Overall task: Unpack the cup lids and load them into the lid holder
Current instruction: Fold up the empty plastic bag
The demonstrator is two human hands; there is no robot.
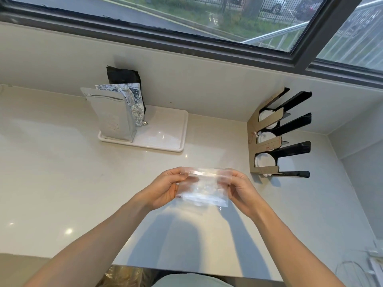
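Note:
A clear plastic bag (204,189) hangs above the pale counter, held between both hands. My left hand (165,189) pinches its top left edge and my right hand (238,189) pinches its top right edge. What the bag holds is too transparent to make out. The lid holder (267,150), cardboard with black slanted dividers, stands at the right against the wall. White cup lids (265,162) sit in its three slots.
A white tray (165,141) at the back carries a silver foil pouch (112,117), a crumpled foil bag and a black bag. A window runs along the back wall. The counter's front edge (186,270) lies near my body.

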